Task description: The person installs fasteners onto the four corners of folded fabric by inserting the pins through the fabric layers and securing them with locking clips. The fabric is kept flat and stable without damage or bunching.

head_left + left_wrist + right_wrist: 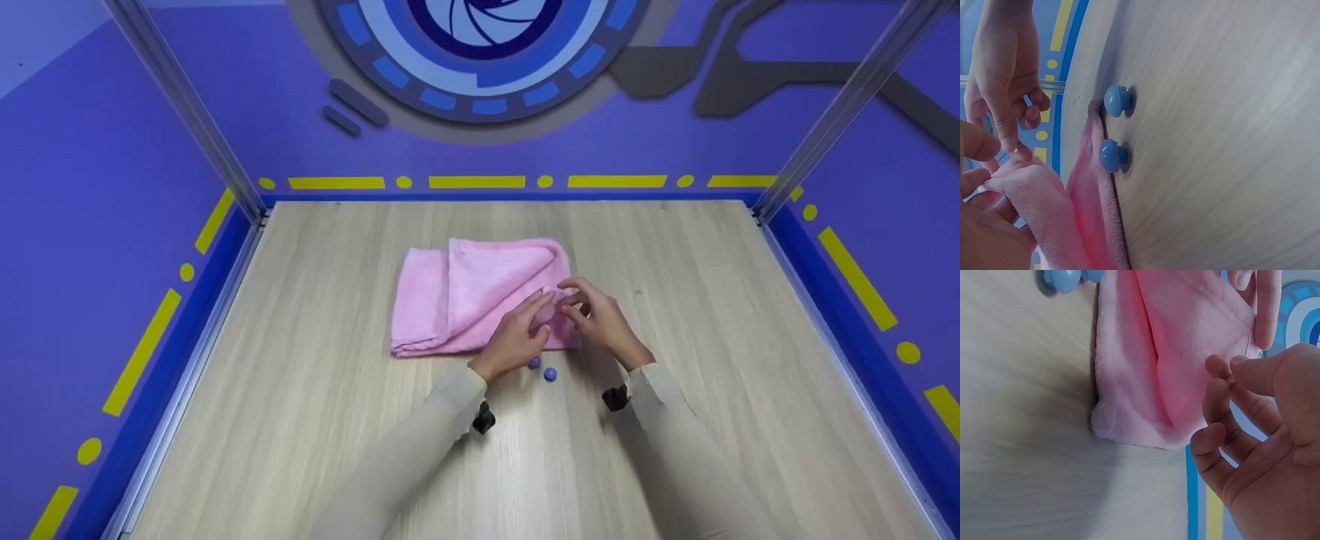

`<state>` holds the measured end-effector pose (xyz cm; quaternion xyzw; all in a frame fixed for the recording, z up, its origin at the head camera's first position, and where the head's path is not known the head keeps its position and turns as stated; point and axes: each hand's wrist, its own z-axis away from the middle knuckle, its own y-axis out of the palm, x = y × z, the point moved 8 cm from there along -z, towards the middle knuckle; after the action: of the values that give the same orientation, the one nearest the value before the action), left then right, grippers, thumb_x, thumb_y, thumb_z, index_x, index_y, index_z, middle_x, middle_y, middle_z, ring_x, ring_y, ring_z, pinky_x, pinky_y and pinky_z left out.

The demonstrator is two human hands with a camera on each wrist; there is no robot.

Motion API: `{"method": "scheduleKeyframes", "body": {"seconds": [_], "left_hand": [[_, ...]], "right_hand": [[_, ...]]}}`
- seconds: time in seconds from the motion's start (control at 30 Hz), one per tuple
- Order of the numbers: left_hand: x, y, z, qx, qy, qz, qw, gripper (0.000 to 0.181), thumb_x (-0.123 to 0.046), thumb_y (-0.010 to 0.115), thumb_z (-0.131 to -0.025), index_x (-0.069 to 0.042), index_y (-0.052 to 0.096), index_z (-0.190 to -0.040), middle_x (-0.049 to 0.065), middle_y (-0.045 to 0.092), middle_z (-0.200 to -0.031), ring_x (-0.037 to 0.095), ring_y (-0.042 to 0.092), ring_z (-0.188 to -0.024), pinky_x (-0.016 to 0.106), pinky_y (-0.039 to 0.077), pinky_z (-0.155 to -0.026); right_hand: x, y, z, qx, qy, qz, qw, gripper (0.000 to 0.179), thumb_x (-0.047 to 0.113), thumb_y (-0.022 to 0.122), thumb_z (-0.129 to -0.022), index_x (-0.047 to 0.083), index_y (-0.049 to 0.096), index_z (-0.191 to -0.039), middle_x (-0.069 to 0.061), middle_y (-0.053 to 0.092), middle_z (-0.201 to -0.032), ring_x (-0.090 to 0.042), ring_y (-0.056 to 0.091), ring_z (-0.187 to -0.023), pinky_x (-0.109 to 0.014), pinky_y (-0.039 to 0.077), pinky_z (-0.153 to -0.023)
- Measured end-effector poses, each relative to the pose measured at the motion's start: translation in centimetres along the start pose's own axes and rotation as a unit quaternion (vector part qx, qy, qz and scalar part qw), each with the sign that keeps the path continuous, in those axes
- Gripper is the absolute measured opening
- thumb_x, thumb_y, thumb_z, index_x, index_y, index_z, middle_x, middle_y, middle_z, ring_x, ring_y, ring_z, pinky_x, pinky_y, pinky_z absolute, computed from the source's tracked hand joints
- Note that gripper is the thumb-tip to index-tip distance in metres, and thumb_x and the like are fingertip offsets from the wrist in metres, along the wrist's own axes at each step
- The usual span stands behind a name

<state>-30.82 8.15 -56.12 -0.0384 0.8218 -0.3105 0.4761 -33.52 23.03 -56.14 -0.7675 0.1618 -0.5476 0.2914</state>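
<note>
Pink plush cloth (427,300) lies folded near the middle of the table (300,390), and we see one flap laid slantwise over its top. Near its right side, part of the fabric is lifted between the two hands. We see the left hand (516,337) pinching that lifted part, thumb on one side and fingers on the other. Opposite it, the right hand (604,322) reaches in from the right with its fingertips at the same bit of fabric. In the right wrist view we find its thumb and forefinger nearly meeting and the other fingers bent; whether they pinch anything, we cannot tell.

Just beside the near edge of the cloth we count two small blue pieces, one closer (535,363) and one a little farther out (550,374). The left wrist view shows us that each has a rounded head and a narrower base, and that they stand apart from one another, touching neither hand.

Both arms wear pale sleeves (690,450), and we notice a small black device at the left wrist (484,418) and another at the right (616,398). Behind the wood-grain tabletop we see a blue-purple wall (225,97) with yellow dashes (476,182) along its foot and metal posts (184,105) at its corners.
</note>
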Motion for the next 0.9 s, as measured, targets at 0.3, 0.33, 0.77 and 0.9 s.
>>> {"method": "scheduleKeyframes", "body": {"seconds": [0.3,0.33,0.77,0.9], "left_hand": [[-0.05,-0.13,0.06,0.003,-0.005,0.006,1.0000,0.061,-0.001,0.059,-0.093,0.000,0.046,-0.152,0.018,0.042,-0.159,0.023,0.041,-0.145,0.034,0.033,-0.120],[-0.08,-0.15,0.06,0.003,-0.003,0.007,1.0000,0.061,-0.001,0.059,-0.093,0.000,0.046,-0.152,0.018,0.042,-0.159,0.023,0.041,-0.146,0.035,0.033,-0.120],[-0.36,-0.19,0.06,0.011,0.003,0.017,0.9998,0.064,0.000,0.059,-0.093,0.000,0.042,-0.154,0.021,0.038,-0.161,0.025,0.038,-0.147,0.034,0.031,-0.121],[-0.46,-0.18,0.05,0.013,0.006,0.009,0.9999,0.064,-0.001,0.060,-0.093,0.000,0.042,-0.154,0.023,0.038,-0.160,0.025,0.044,-0.143,0.034,0.033,-0.119]], "right_hand": [[0.02,0.45,-0.25,0.000,-0.002,0.014,0.9999,0.034,0.008,0.067,-0.100,0.011,0.060,-0.132,-0.010,0.077,-0.103,-0.021,0.066,-0.080,-0.029,0.052,-0.067],[0.05,0.47,-0.28,0.000,-0.002,0.016,0.9999,0.033,0.009,0.067,-0.100,0.011,0.060,-0.132,-0.010,0.078,-0.103,-0.021,0.067,-0.082,-0.030,0.052,-0.069],[0.38,0.49,-0.45,-0.012,-0.005,0.017,0.9998,0.031,0.009,0.068,-0.099,0.009,0.062,-0.129,-0.009,0.078,-0.100,-0.020,0.065,-0.079,-0.030,0.050,-0.068],[0.43,0.51,-0.37,-0.012,-0.004,0.015,0.9998,0.031,0.009,0.068,-0.099,0.010,0.062,-0.130,-0.008,0.078,-0.101,-0.019,0.064,-0.076,-0.028,0.050,-0.066]]}}
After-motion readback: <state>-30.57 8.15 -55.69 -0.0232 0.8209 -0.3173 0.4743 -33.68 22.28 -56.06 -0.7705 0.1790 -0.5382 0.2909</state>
